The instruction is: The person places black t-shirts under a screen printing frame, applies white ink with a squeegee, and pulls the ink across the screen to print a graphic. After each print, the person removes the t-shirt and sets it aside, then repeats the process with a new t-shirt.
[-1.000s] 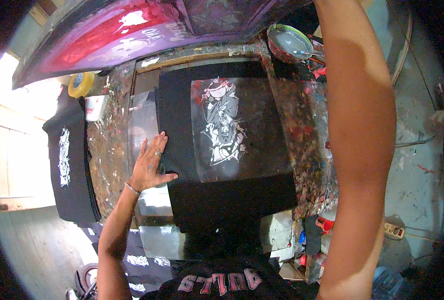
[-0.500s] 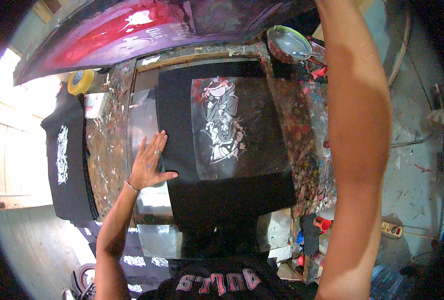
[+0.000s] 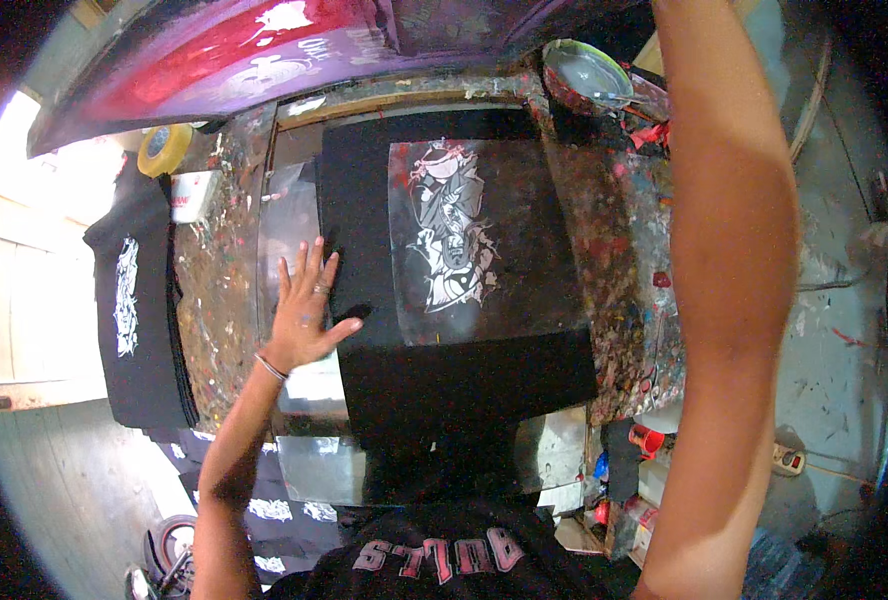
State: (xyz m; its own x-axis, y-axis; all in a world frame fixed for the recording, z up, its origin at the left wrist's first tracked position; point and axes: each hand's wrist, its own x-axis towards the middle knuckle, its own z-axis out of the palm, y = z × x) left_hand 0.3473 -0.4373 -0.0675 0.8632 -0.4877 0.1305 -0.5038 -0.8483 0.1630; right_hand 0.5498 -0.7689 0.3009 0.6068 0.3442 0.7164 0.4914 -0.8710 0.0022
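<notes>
My left hand (image 3: pixel 304 300) is open with fingers spread at the left edge of a black cloth (image 3: pixel 464 380) laid on a board in the middle of the bench. A translucent sheet with a white, grey and pink printed figure (image 3: pixel 449 225) lies over the cloth. Left of it is a shiny clear sheet (image 3: pixel 284 225). My right forearm (image 3: pixel 729 280) reaches up along the right and out of the top edge, its hand out of sight. Overhead at the top is a tilted purple and red printing screen (image 3: pixel 244 65).
A stack of printed black garments (image 3: pixel 144 390) lies left, by a yellow tape roll (image 3: pixel 164 150) and white container (image 3: pixel 192 197). An ink bowl (image 3: pixel 584 70) sits at the back right. A red cup (image 3: pixel 646 438) and power strip (image 3: pixel 787 458) are lower right, a bicycle-like wheel (image 3: pixel 177 540) lower left.
My left hand's fingers have spread wider and shifted slightly upward in the picture. My right forearm appears a little further right. The whole bench sits slightly higher in view.
</notes>
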